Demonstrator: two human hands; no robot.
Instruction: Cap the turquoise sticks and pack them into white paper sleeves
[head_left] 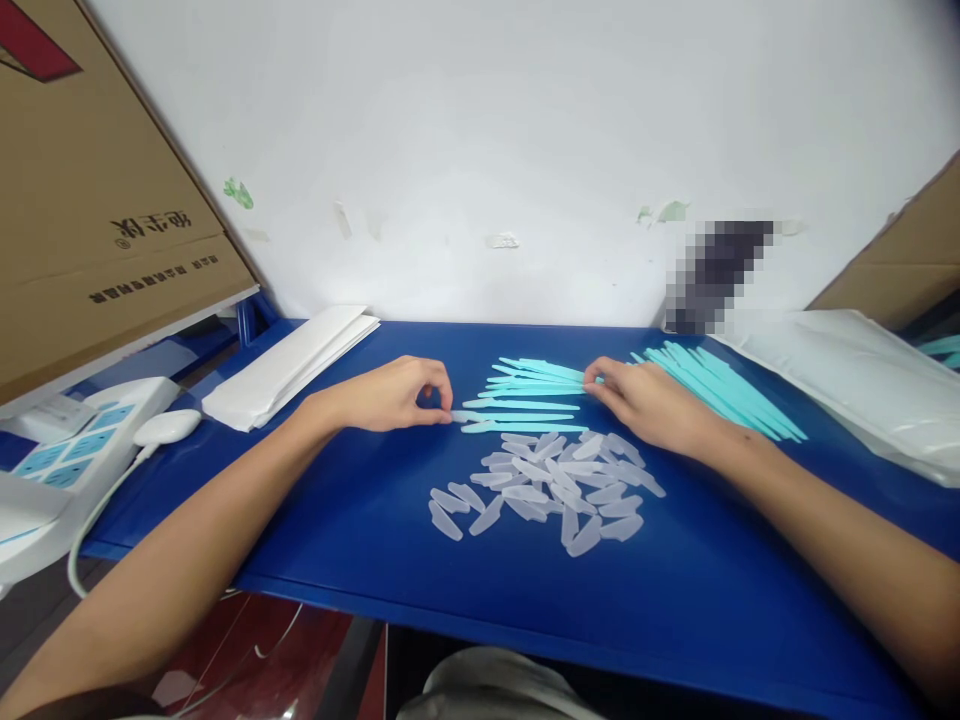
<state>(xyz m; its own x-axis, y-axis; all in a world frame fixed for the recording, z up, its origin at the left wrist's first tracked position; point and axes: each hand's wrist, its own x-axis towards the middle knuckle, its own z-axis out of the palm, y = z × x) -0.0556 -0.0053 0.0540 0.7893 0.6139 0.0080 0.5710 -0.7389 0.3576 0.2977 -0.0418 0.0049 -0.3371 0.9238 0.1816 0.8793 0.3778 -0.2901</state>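
Note:
My left hand (pixel 397 395) rests on the blue table (pixel 375 520) with its fingers pinched on the clear-capped end of a teal plastic stick (pixel 510 417). My right hand (pixel 645 405) lies palm down, its fingertips touching the right ends of a small row of teal sticks (pixel 529 385). A second, bigger bunch of teal sticks (pixel 720 390) lies behind my right wrist. A pile of several clear plastic caps (pixel 547 490) is spread on the table just in front of both hands.
A stack of white paper sleeves (pixel 289 365) lies at the back left. Cardboard boxes (pixel 90 200) stand at the left, another (pixel 900 260) at the right. A white plastic bag (pixel 847 385) is at the right. A white power strip (pixel 67 450) sits far left.

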